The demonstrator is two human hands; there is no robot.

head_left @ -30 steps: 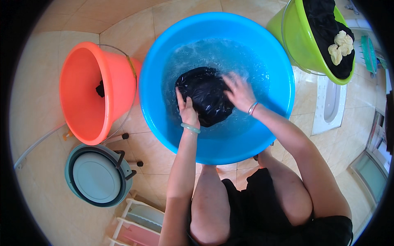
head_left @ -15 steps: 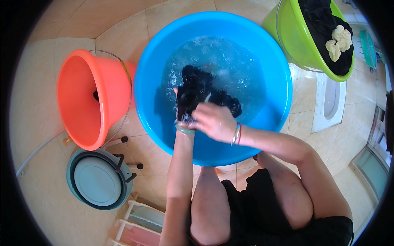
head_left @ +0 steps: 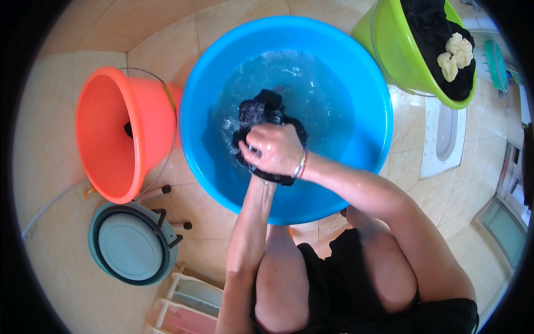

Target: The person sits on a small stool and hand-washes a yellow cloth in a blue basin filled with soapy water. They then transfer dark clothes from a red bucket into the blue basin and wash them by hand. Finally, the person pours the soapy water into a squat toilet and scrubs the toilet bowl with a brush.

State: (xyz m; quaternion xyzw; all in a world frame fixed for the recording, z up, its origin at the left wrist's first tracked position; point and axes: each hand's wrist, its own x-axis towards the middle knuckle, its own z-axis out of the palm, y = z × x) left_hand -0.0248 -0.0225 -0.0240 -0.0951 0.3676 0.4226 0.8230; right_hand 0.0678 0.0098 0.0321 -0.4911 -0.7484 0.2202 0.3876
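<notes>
A soaked black garment (head_left: 261,106) is bunched up in the bluish, bubbly water of a large blue basin (head_left: 194,67). My right hand (head_left: 275,149) lies over the garment with its fingers curled into the wet fabric. From below, my left forearm (head_left: 253,222) reaches in under the same cloth. The left hand itself is covered by the garment, so its fingers do not show. What kind of garment it is cannot be made out.
An orange bucket (head_left: 158,122) tilts at the left with something small and black inside. Below it sits a grey-green folding basin (head_left: 130,245). Upper right, a lime-green bucket (head_left: 386,50) holds black cloth and cream scrunched fabric (head_left: 459,53). Beyond is a white squat toilet (head_left: 445,139).
The black garment has shifted and bunched tighter, now draped over my left hand and wrist. My right hand has moved slightly left and up, from the left wrist onto the cloth.
</notes>
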